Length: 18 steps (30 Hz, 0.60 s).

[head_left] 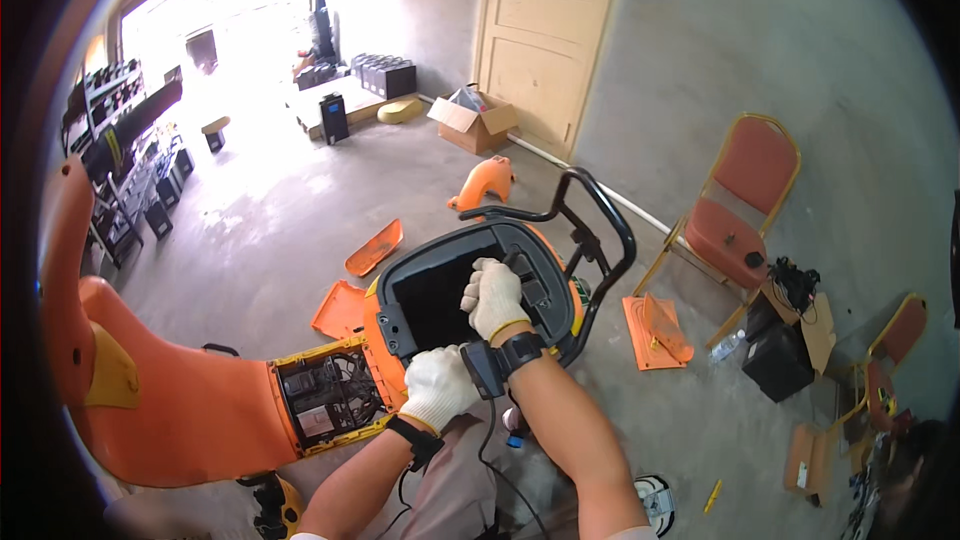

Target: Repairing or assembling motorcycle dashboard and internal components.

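In front of me stands an orange scooter (190, 380) with its seat off and a black storage bucket (425, 308) exposed. My right hand (494, 298), in a white knitted glove, is over the bucket's right part with fingers curled closed; whatever they hold is hidden. At the bucket's near rim is my left hand (438, 382), also gloved, its fingers bent closed around something I cannot make out. Black straps circle both wrists, and a dark box with a cable (485, 370) sits at the right wrist. Wiring and parts show in the open floorboard bay (330, 395).
A black tubular rack (625, 230) curves up at the scooter's rear. Orange panels (375, 247) lie on the floor around it. To the right are a red chair (745, 205) and a black box (780, 365). A cardboard box (473, 125) stands by the yellow door (545, 35).
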### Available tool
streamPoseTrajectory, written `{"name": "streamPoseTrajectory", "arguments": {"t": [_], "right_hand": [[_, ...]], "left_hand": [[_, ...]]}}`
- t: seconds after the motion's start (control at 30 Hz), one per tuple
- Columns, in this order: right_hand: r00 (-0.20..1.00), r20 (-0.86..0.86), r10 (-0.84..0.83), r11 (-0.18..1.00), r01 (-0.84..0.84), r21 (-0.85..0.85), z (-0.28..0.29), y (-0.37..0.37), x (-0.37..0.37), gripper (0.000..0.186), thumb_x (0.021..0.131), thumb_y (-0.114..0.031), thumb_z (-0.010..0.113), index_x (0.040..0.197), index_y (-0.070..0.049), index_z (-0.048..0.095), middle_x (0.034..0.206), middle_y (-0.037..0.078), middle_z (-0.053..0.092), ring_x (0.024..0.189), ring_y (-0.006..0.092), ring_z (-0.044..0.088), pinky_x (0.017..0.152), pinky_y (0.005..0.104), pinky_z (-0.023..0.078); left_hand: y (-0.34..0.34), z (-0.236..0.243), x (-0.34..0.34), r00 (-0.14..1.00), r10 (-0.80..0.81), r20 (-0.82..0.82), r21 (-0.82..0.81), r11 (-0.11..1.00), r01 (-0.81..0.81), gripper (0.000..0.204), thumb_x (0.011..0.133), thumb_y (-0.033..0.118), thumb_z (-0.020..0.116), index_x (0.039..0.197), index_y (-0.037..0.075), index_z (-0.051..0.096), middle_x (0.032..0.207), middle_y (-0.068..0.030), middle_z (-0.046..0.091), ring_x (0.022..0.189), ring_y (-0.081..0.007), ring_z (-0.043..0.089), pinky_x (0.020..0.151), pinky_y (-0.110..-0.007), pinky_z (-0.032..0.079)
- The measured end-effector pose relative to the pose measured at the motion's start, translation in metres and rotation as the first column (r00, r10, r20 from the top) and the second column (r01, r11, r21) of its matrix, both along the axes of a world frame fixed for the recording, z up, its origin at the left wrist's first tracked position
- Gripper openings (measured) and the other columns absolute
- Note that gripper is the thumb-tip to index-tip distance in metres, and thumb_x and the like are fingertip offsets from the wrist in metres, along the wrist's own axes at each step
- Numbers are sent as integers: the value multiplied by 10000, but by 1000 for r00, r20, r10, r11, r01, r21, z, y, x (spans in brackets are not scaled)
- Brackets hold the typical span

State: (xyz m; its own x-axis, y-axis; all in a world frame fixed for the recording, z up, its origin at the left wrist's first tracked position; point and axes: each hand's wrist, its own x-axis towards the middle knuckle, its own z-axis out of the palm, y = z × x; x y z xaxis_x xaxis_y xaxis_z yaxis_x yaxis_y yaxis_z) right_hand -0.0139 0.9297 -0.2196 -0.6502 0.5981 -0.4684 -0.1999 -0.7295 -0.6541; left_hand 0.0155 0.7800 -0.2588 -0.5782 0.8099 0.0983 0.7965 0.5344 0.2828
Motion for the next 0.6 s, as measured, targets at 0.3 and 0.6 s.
{"name": "streamPoseTrajectory", "arguments": {"t": [0.3,0.6], "right_hand": [[939,77,335,815,-330,477,19,13,57,382,1072,-448,462,1153,-88,560,574,-70,339,388,55,289,348,263,241],[671,673,-311,-52,-719,693,23,99,72,320,1002,-313,514,1153,-119,719,923,137,744,840,279,716,756,390,553]], "left_hand": [[2,4,5,996,50,-75,108,993,-41,426,965,418,522,786,60,667,738,-185,702,669,-373,700,632,-489,563],[2,2,2,998,37,-58,109,994,-31,445,973,403,505,753,50,663,712,-185,696,650,-370,698,615,-493,561]]}}
